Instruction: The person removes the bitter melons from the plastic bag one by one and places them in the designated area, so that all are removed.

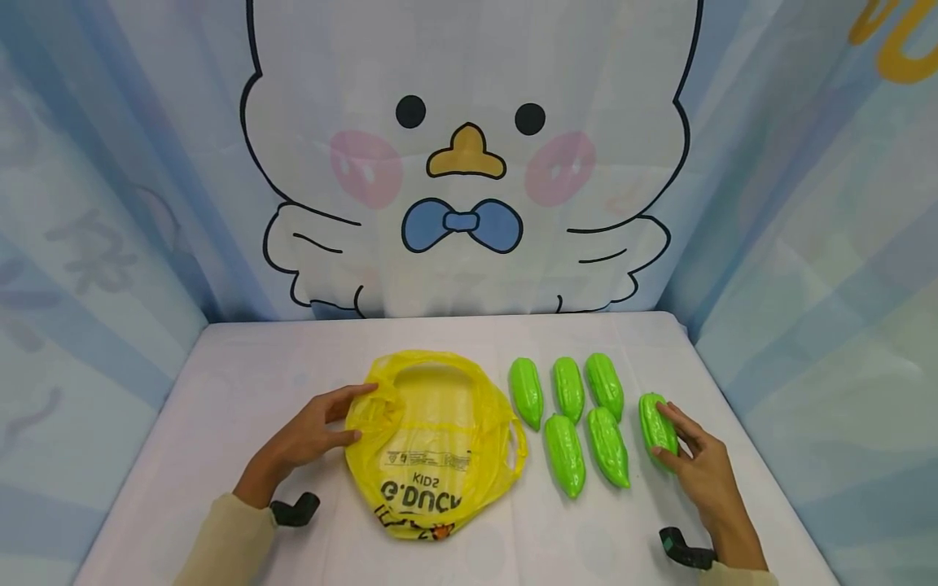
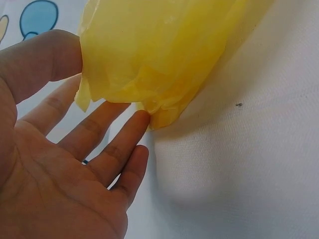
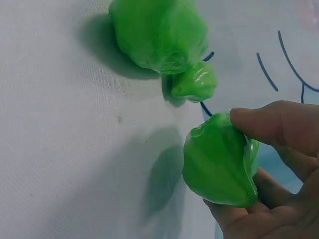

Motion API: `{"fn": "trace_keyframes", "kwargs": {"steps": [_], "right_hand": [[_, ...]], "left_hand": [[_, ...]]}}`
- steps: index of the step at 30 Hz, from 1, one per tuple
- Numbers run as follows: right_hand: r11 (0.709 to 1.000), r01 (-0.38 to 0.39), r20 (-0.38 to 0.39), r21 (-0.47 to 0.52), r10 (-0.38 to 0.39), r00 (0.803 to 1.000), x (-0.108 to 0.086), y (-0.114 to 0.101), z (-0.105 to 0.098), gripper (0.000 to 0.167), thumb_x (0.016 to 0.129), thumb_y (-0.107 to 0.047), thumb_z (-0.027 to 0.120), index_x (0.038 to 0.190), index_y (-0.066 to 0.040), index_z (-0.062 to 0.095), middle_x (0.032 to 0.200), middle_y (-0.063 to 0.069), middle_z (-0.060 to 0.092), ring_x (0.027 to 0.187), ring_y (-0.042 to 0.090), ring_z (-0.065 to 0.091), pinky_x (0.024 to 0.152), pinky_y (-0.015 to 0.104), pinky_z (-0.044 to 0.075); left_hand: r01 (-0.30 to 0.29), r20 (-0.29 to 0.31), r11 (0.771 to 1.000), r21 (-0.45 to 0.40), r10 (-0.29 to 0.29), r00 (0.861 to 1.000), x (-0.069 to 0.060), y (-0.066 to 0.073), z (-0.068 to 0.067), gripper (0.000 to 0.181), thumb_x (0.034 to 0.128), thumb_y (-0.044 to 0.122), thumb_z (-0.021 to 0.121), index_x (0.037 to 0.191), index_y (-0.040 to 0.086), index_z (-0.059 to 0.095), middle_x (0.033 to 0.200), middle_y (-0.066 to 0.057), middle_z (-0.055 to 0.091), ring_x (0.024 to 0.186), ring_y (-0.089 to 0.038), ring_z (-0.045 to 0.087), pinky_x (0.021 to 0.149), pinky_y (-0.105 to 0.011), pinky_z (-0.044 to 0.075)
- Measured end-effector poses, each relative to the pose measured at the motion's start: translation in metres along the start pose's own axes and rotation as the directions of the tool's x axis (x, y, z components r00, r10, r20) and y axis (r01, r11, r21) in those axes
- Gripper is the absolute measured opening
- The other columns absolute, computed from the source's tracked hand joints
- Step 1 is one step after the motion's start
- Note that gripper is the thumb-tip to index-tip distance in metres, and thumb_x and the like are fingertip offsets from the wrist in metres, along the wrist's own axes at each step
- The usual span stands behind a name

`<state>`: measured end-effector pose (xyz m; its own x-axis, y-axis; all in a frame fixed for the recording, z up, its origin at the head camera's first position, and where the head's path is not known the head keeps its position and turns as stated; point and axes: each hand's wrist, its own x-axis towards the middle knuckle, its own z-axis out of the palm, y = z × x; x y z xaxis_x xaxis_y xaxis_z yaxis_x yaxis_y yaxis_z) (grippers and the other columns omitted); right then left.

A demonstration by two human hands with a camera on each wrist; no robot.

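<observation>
A yellow plastic bag (image 1: 440, 456) with dark print lies on the table, its handles spread. At its left edge rests my left hand (image 1: 315, 427), thumb and fingers spread apart; the left wrist view shows the fingers (image 2: 112, 157) mostly straight against the bag's film (image 2: 149, 55). On the right, my right hand (image 1: 699, 460) holds a glossy green cucumber-shaped vegetable (image 1: 655, 427) between thumb and fingers. In the right wrist view this green vegetable (image 3: 217, 164) appears lifted off the table, its shadow apart from it.
Several more green vegetables (image 1: 564, 456) lie in two rows between the bag and my right hand. A white cloth (image 1: 256, 358) covers the table. Printed curtains (image 1: 469, 277) stand behind it and at both sides.
</observation>
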<state>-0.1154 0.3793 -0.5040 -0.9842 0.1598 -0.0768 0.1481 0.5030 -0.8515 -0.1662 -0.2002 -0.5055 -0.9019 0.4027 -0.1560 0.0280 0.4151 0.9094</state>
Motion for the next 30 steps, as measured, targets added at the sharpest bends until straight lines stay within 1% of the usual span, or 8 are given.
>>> {"fn": "trace_keyframes", "kwargs": {"steps": [3,6,12,17,21,23,26,30], "right_hand": [[1.000,-0.018,0.003,-0.015,0.018,1.000,0.002,0.003,0.000,0.079,0.094,0.005,0.073,0.164,-0.014,0.042,0.177,0.015,0.024,0.162,0.036,0.030,0.111,0.003,0.037],[0.999,-0.042,0.004,-0.024,0.042,0.999,0.004,0.005,0.000,0.079,0.093,0.008,0.072,0.164,-0.013,0.042,0.177,0.014,0.024,0.161,0.041,0.028,0.114,0.004,0.036],[0.997,-0.076,0.019,-0.031,0.076,0.997,0.005,0.007,0.002,0.080,0.093,0.010,0.070,0.165,-0.012,0.041,0.177,0.012,0.021,0.162,0.043,0.026,0.126,0.021,0.032],[0.996,-0.081,0.008,-0.041,0.082,0.997,0.007,0.007,0.004,0.081,0.093,0.010,0.069,0.165,-0.013,0.040,0.177,0.012,0.022,0.163,0.042,0.024,0.128,0.027,0.031],[0.996,-0.080,-0.008,-0.042,0.079,0.997,0.006,0.008,0.006,0.080,0.094,0.009,0.069,0.165,-0.014,0.040,0.177,0.013,0.022,0.164,0.042,0.022,0.131,0.041,0.028],[0.997,-0.068,-0.021,-0.041,0.067,0.998,0.005,0.007,0.007,0.080,0.094,0.008,0.070,0.165,-0.014,0.041,0.177,0.015,0.022,0.164,0.042,0.020,0.132,0.048,0.024],[0.999,-0.042,-0.054,-0.034,0.040,0.998,0.005,0.005,0.009,0.079,0.094,0.004,0.073,0.164,-0.014,0.042,0.177,0.015,0.023,0.165,0.039,0.016,0.134,0.049,0.018],[0.999,0.028,-0.115,-0.033,-0.031,0.993,0.006,-0.002,0.014,0.080,0.092,-0.009,0.082,0.163,-0.017,0.045,0.175,0.016,0.028,0.165,0.040,0.018,0.135,0.059,0.014]], "left_hand": [[0.011,-0.001,1.000,-0.011,-0.011,1.000,0.000,0.000,0.000,0.073,0.0971,0.013,0.076,0.162,0.014,0.045,0.170,-0.019,0.038,0.152,-0.050,0.042,0.124,-0.073,0.029],[0.020,-0.003,1.000,-0.011,-0.020,1.000,0.000,0.000,0.000,0.073,0.0969,0.014,0.077,0.163,0.016,0.045,0.171,-0.018,0.038,0.152,-0.049,0.043,0.124,-0.073,0.030],[0.005,0.000,1.000,-0.011,-0.005,1.000,0.001,-0.002,-0.001,0.072,0.0972,0.013,0.076,0.162,0.016,0.045,0.170,-0.018,0.039,0.151,-0.049,0.043,0.124,-0.072,0.031],[-0.008,-0.002,1.000,-0.011,0.008,1.000,0.001,-0.004,0.000,0.072,0.0974,0.013,0.076,0.162,0.014,0.045,0.170,-0.019,0.038,0.151,-0.050,0.043,0.124,-0.073,0.031],[-0.017,-0.012,1.000,-0.018,0.017,1.000,0.001,-0.003,0.003,0.073,0.0990,0.017,0.075,0.164,0.016,0.042,0.171,-0.019,0.036,0.151,-0.049,0.043,0.124,-0.072,0.031],[-0.012,-0.020,1.000,-0.021,0.012,1.000,0.002,-0.003,0.005,0.072,0.1004,0.019,0.073,0.165,0.017,0.041,0.172,-0.018,0.035,0.151,-0.048,0.044,0.124,-0.072,0.032],[0.004,-0.030,1.000,-0.026,-0.005,1.000,0.002,-0.001,0.007,0.070,0.1024,0.020,0.071,0.165,0.020,0.040,0.174,-0.017,0.032,0.150,-0.048,0.046,0.124,-0.071,0.033],[0.074,-0.070,0.997,-0.008,-0.074,0.995,0.002,0.004,0.010,0.074,0.1026,0.034,0.071,0.167,0.031,0.035,0.176,-0.015,0.028,0.149,-0.048,0.046,0.121,-0.073,0.036]]}}
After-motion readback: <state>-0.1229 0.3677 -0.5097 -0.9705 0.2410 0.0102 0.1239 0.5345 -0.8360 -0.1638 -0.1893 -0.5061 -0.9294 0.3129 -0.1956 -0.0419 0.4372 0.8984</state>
